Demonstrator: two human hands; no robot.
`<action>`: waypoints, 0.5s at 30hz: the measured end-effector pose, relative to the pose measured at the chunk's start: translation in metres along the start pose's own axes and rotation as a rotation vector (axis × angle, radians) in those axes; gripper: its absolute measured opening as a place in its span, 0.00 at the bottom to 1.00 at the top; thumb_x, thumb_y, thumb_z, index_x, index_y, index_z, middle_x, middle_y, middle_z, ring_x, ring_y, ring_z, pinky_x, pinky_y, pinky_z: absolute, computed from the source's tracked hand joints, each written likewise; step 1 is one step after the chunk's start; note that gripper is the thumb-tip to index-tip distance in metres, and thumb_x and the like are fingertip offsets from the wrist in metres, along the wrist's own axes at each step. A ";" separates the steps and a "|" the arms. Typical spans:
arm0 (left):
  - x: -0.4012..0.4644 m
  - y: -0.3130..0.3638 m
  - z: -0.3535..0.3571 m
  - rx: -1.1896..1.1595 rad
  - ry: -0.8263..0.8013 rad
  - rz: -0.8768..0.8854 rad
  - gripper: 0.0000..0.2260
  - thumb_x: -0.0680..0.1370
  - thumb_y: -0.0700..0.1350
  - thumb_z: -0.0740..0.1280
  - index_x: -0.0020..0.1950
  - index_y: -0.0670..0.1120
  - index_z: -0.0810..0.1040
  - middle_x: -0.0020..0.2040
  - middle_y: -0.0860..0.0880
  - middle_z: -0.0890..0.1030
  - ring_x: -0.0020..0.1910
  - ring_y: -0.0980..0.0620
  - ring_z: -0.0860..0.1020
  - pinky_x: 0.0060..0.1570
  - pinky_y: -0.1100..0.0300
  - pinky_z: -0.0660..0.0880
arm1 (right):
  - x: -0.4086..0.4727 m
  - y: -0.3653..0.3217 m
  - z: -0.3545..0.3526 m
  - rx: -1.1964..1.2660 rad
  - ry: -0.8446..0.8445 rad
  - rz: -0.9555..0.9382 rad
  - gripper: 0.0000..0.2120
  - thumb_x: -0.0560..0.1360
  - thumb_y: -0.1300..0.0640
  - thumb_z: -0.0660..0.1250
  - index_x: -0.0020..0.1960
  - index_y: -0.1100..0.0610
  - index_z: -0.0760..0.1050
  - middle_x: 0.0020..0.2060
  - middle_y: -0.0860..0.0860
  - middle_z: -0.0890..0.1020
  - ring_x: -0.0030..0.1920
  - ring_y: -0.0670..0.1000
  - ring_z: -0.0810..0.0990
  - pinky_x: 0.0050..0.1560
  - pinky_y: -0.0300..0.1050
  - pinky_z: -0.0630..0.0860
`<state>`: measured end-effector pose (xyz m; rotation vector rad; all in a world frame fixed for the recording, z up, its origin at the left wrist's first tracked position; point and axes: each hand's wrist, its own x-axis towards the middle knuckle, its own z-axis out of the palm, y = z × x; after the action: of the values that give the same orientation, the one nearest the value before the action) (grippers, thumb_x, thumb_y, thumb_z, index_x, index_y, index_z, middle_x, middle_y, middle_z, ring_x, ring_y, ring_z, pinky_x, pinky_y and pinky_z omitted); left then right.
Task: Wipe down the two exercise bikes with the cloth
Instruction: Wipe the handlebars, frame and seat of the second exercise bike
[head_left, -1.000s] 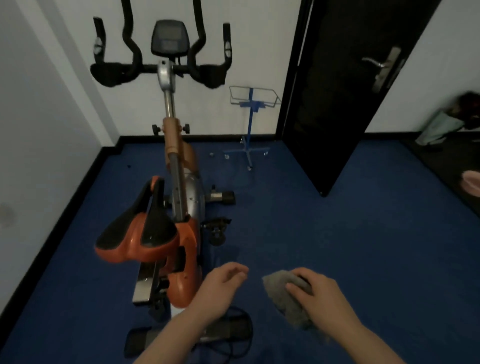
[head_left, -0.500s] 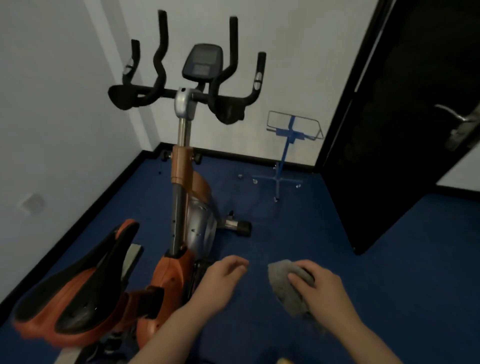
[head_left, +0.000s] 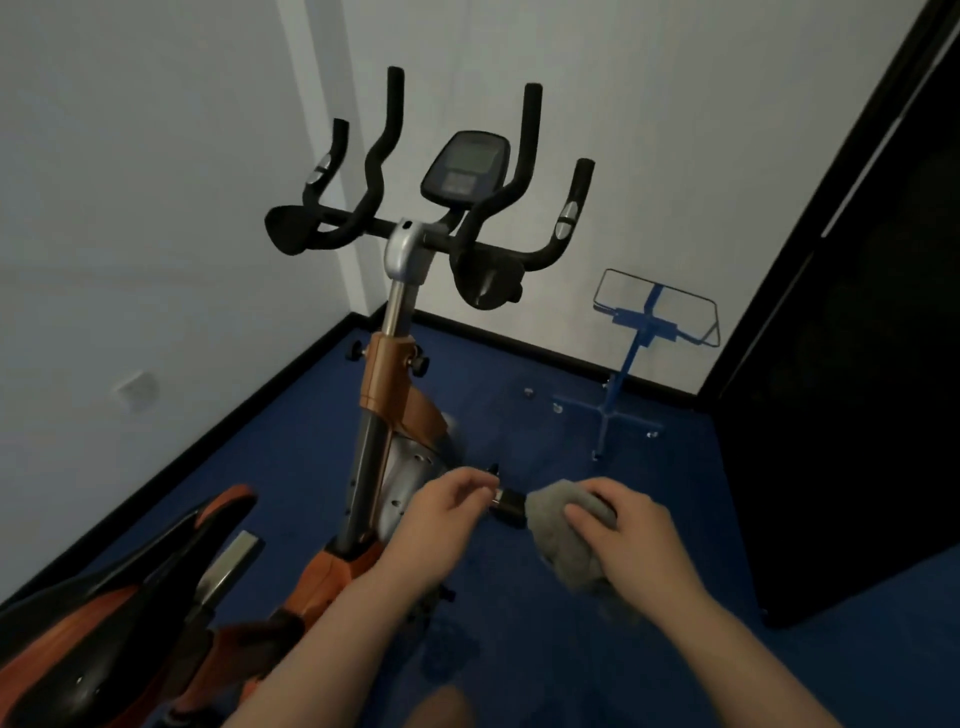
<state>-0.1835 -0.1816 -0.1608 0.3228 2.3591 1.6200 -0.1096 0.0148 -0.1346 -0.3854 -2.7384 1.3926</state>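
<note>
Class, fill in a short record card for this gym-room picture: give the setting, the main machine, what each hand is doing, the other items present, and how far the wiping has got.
Setting: room corner with blue floor and white walls
Machine: orange exercise bike with black handlebars and console
Right hand: grips the grey cloth
Left hand: loosely curled, holds nothing
Other items: blue stand; black door
Progress: cloth held in the air, not on the bike
Second bike: not in view
</note>
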 end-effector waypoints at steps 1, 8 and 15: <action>0.011 0.004 -0.003 -0.001 0.005 0.014 0.08 0.80 0.43 0.63 0.53 0.51 0.81 0.48 0.58 0.82 0.47 0.67 0.78 0.46 0.76 0.71 | 0.010 -0.005 -0.001 0.001 0.008 -0.012 0.04 0.77 0.50 0.68 0.48 0.41 0.79 0.41 0.40 0.83 0.43 0.38 0.80 0.43 0.39 0.78; 0.108 0.024 -0.044 -0.026 0.012 0.087 0.08 0.80 0.43 0.64 0.55 0.53 0.80 0.50 0.57 0.82 0.51 0.61 0.79 0.54 0.64 0.75 | 0.096 -0.040 0.003 0.026 0.124 -0.041 0.03 0.77 0.50 0.68 0.49 0.42 0.79 0.43 0.38 0.81 0.44 0.37 0.78 0.42 0.38 0.77; 0.211 0.034 -0.101 0.036 -0.082 0.200 0.09 0.80 0.44 0.63 0.52 0.59 0.79 0.48 0.60 0.81 0.50 0.66 0.78 0.51 0.71 0.72 | 0.175 -0.075 0.037 0.071 0.254 0.035 0.04 0.77 0.49 0.67 0.51 0.44 0.79 0.45 0.38 0.81 0.45 0.37 0.77 0.39 0.33 0.73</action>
<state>-0.4155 -0.1894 -0.1124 0.6392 2.3603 1.6153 -0.2994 -0.0146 -0.1093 -0.5658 -2.4846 1.3404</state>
